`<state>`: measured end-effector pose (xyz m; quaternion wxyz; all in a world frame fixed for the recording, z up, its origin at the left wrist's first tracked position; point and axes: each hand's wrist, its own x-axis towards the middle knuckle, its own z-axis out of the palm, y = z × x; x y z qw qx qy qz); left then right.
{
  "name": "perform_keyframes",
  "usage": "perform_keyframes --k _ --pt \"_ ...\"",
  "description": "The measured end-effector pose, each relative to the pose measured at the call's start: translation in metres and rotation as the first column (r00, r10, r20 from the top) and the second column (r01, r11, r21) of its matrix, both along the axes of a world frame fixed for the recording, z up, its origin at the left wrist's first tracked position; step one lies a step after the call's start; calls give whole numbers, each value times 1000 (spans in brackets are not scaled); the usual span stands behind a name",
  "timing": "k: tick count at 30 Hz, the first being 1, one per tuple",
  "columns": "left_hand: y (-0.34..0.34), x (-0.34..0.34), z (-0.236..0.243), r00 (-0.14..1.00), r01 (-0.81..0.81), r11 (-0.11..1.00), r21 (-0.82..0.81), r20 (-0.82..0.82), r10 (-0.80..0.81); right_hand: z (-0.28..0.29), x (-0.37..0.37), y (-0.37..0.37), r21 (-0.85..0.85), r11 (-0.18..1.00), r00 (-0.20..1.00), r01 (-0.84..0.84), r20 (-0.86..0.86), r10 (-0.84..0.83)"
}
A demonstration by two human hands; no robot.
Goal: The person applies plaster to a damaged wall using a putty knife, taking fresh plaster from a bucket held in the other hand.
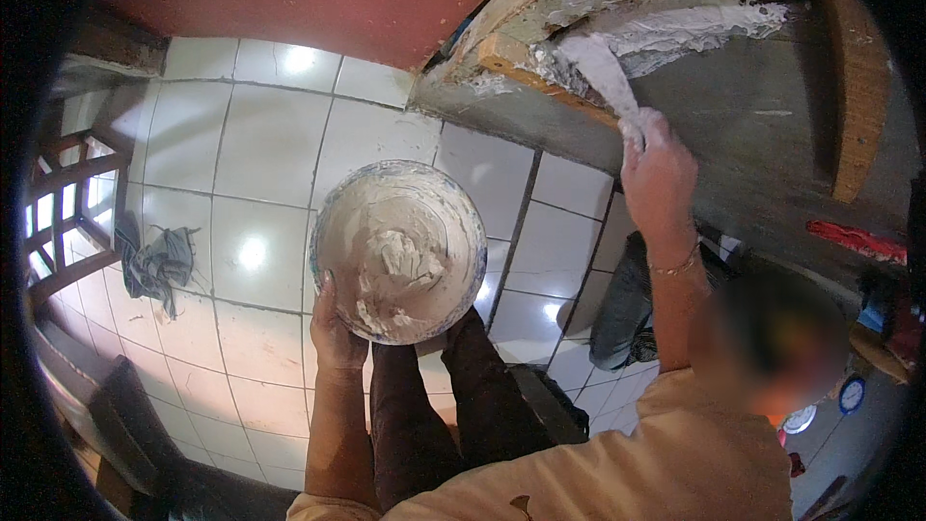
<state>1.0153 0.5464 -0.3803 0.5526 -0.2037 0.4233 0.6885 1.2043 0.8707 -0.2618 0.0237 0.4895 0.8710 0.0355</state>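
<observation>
My left hand (338, 333) grips the near left rim of a round basin (477, 217), its thumb over the edge. Inside lies wet, pale plaster (400, 265), heaped at the middle and smeared up the wall. My right hand (659, 169) is raised and closed on a narrow, plaster-coated spreading tool (608, 72). The far end of the tool touches a thick, wet streak of plaster (690, 34) on the rough grey surface at upper right. Its exact shape is hidden under the coating.
Wooden strips (540, 72) edge the grey surface, with another upright strip (858, 106) to the right. Pale floor tiles (270, 145) lie below. A crumpled grey cloth (159, 260) rests beside a wooden lattice frame (77, 193) at left. Dark denim (617, 314) shows below my right forearm.
</observation>
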Motion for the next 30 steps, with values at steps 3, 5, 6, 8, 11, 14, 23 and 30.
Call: perform_keyframes --k 3,5,6,8,11,14,23,30 --pt "4 -1 4 999 20 1000 -7 34 -20 11 -12 7 27 1000 997 -7 78 5" --pt "7 -2 7 999 28 1000 9 46 -28 16 -12 14 39 998 995 -48 90 44" --pt "8 -2 10 999 30 999 32 42 -31 18 -11 16 43 997 993 -69 95 64" --pt "10 -2 11 999 28 998 56 42 -31 22 -5 13 18 999 998 -50 27 49" --pt "12 -1 11 999 14 999 40 46 -16 35 3 0 -47 999 1000 2 23 -1" --pt "10 0 11 999 -3 1000 5 41 3 42 10 -17 -44 999 1000 -1 0 1" --pt "10 -1 9 998 22 999 37 63 -25 15 -9 -1 -3 999 998 -51 -40 51" --pt "9 1 8 999 6 1000 -11 48 -5 44 6 -30 -8 1000 997 22 -75 -22"
